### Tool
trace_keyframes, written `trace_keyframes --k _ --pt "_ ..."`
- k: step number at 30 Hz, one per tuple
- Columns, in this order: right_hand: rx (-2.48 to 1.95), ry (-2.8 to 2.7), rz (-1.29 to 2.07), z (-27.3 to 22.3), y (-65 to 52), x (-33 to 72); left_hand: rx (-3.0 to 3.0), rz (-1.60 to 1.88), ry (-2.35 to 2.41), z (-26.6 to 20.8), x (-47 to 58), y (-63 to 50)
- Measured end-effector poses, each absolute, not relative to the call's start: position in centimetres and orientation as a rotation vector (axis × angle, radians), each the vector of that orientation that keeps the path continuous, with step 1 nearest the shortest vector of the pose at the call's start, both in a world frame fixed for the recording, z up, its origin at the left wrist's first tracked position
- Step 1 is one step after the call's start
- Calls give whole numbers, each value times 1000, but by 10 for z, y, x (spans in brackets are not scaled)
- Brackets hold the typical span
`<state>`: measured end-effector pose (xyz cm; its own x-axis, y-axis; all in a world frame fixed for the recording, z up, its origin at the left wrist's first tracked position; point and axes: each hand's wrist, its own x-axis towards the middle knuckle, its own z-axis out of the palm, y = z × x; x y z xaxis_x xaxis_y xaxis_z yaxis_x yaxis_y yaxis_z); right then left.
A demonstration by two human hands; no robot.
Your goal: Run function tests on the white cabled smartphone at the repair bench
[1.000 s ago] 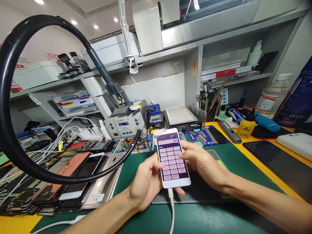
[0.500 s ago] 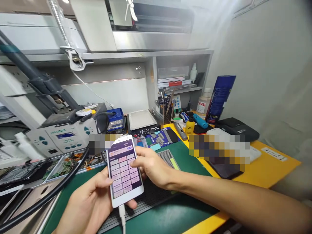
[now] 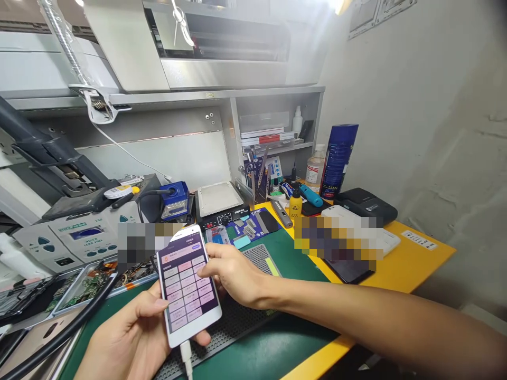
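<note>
A white smartphone (image 3: 192,295) is held tilted up above the bench, its lit screen showing a grid of pink buttons. My left hand (image 3: 137,322) is wrapped round its left side, thumb on the left edge and a fingertip showing past the lower right. On the right edge, my right hand (image 3: 237,274) is closed on the phone, its thumb over the screen and the other fingers partly hidden behind. A white charging cable (image 3: 186,354) is plugged into the phone's bottom. Beneath lies a grey perforated mat (image 3: 225,330) on a green work mat (image 3: 253,351).
A soldering station (image 3: 85,237) and trays of circuit boards (image 3: 97,285) stand left, crossed by a black hose (image 3: 89,314). A hot plate (image 3: 219,203) sits behind. On the right are a yellow bottle (image 3: 295,207), a dark phone (image 3: 352,272) and a black case (image 3: 366,205).
The whole view has shifted, so the bench and hands appear further left. Both hands keep their hold on the phone, the right thumb still over the screen.
</note>
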<state>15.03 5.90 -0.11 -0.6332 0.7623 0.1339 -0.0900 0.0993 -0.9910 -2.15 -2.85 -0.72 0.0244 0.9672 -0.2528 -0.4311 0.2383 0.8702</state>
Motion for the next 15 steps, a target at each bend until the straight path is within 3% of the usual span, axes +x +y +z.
trace_keyframes --k 15 --pt "-619 -1609 1731 -3 57 151 755 1209 934 10 -7 -33"
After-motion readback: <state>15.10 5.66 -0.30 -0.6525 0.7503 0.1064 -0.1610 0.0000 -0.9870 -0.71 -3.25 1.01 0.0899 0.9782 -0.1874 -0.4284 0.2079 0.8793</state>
